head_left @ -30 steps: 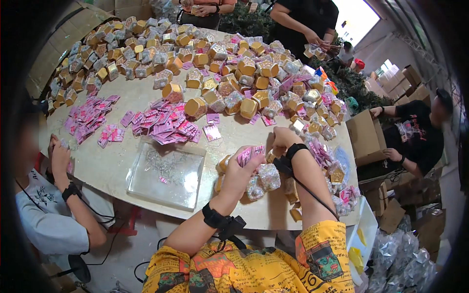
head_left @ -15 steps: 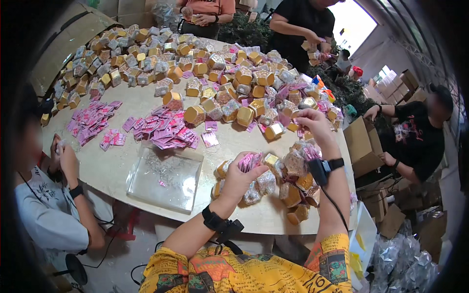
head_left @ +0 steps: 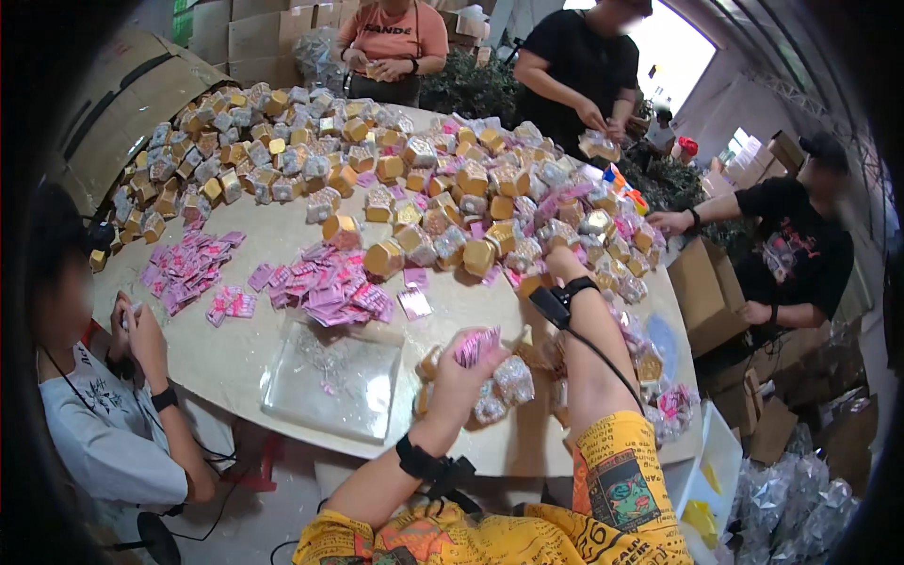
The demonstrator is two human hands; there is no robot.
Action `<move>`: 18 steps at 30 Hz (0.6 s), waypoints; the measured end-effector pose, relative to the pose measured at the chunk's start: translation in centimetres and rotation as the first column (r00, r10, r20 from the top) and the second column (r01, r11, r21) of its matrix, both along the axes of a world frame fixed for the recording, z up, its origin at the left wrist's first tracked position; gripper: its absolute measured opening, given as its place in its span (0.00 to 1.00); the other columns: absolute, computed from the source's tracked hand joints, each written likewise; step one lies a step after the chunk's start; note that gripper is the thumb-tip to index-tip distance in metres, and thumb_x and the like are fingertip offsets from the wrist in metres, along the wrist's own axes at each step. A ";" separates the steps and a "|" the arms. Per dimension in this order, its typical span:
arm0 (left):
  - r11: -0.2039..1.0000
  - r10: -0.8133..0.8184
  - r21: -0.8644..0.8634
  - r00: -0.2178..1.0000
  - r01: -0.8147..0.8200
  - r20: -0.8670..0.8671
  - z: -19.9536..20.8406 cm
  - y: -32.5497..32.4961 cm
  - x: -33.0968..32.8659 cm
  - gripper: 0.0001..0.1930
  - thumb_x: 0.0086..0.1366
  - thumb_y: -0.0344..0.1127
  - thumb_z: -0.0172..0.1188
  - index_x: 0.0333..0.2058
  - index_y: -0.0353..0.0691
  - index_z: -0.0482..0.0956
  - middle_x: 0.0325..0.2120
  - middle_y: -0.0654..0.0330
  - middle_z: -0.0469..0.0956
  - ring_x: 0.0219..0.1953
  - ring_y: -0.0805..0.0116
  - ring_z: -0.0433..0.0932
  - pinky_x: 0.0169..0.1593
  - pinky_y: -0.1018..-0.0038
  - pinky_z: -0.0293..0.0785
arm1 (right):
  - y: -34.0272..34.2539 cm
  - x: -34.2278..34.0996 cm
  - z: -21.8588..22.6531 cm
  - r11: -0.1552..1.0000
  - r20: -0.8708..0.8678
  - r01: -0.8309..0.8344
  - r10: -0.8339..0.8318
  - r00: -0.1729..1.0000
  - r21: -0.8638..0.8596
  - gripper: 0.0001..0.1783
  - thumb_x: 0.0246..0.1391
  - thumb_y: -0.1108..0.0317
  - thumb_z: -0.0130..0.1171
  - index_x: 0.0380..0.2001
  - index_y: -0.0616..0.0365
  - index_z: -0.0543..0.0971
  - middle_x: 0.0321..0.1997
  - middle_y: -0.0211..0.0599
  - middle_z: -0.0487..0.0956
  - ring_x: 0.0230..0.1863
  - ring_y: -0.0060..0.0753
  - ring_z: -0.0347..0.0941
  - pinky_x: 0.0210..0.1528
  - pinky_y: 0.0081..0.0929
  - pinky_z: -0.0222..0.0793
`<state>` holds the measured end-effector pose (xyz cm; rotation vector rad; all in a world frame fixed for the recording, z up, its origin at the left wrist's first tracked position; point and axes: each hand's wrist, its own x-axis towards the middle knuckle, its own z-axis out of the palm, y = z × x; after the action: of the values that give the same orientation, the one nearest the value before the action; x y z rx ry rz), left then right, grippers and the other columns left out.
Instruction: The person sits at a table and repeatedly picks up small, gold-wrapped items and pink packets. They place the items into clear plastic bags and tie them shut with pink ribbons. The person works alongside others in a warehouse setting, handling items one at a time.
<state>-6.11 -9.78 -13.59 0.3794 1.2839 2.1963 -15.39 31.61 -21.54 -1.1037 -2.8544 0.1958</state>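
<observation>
My left hand [head_left: 454, 377] is closed around a bundle of small pink printed packets [head_left: 478, 347], over the near part of the table. Beneath and beside it are gold hexagonal boxes and a glittery, clear-wrapped box [head_left: 514, 379]. My right hand [head_left: 569, 267] reaches forward to the near edge of the large pile, by a gold hexagonal box [head_left: 537, 284]. Its fingers are mostly hidden, so whether they grip anything does not show. A heap of pink packets [head_left: 330, 287] lies left of centre, near a loose packet [head_left: 414, 303].
A shallow clear tray [head_left: 395, 400] with small scraps sits at the table's [head_left: 226, 367] front. A second packet heap [head_left: 184, 268] lies further left. Co-workers stand around the table; one at right has a hand on an open cardboard box [head_left: 702, 297]. Clear plastic wrappers [head_left: 791, 508] lie at lower right.
My right hand has moved forward and left, deeper toward the pile. My left hand keeps its packets. The right-hand co-worker's one hand has moved from the carton to the table's edge.
</observation>
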 end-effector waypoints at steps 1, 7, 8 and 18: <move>1.000 0.017 0.017 1.000 -0.017 -0.017 -1.2 -0.5 -0.6 0.14 0.54 0.31 0.65 0.38 0.37 0.73 0.30 0.67 0.75 0.32 0.81 0.71 0.37 0.82 0.69 | -1.3 -1.6 -0.3 0.999 0.050 -0.017 0.018 0.999 -0.031 0.17 0.44 0.63 0.56 0.38 0.59 0.79 0.45 0.51 0.76 0.48 0.53 0.72 0.49 0.40 0.68; 0.997 0.013 0.073 1.000 -0.014 0.005 -2.1 -0.7 -0.8 0.14 0.55 0.31 0.64 0.39 0.36 0.74 0.30 0.68 0.74 0.32 0.82 0.71 0.38 0.82 0.69 | -4.8 -1.9 1.6 0.961 -0.037 0.138 -0.151 0.988 -0.239 0.24 0.37 0.60 0.65 0.41 0.57 0.78 0.48 0.46 0.76 0.49 0.47 0.73 0.50 0.37 0.68; 0.996 0.005 0.089 1.000 -0.005 0.007 -2.3 -0.7 -0.9 0.14 0.55 0.31 0.64 0.39 0.36 0.74 0.30 0.68 0.75 0.33 0.82 0.71 0.38 0.82 0.69 | -5.6 -1.9 1.9 0.970 0.036 0.142 -0.137 0.990 -0.199 0.24 0.39 0.58 0.64 0.42 0.56 0.78 0.49 0.46 0.75 0.49 0.46 0.72 0.50 0.37 0.68; 0.991 -0.047 0.130 0.995 0.036 0.087 -1.3 -0.6 -0.4 0.15 0.55 0.31 0.64 0.40 0.36 0.73 0.32 0.66 0.75 0.33 0.81 0.72 0.39 0.82 0.69 | -8.2 -1.0 1.8 0.973 0.224 0.217 -0.195 0.955 -0.078 0.20 0.48 0.57 0.54 0.41 0.57 0.79 0.48 0.46 0.76 0.51 0.47 0.71 0.50 0.39 0.68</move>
<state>-6.54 -10.39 -14.91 0.3497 1.0820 2.2406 -16.42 23.37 -19.73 -1.5222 -2.9105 0.2231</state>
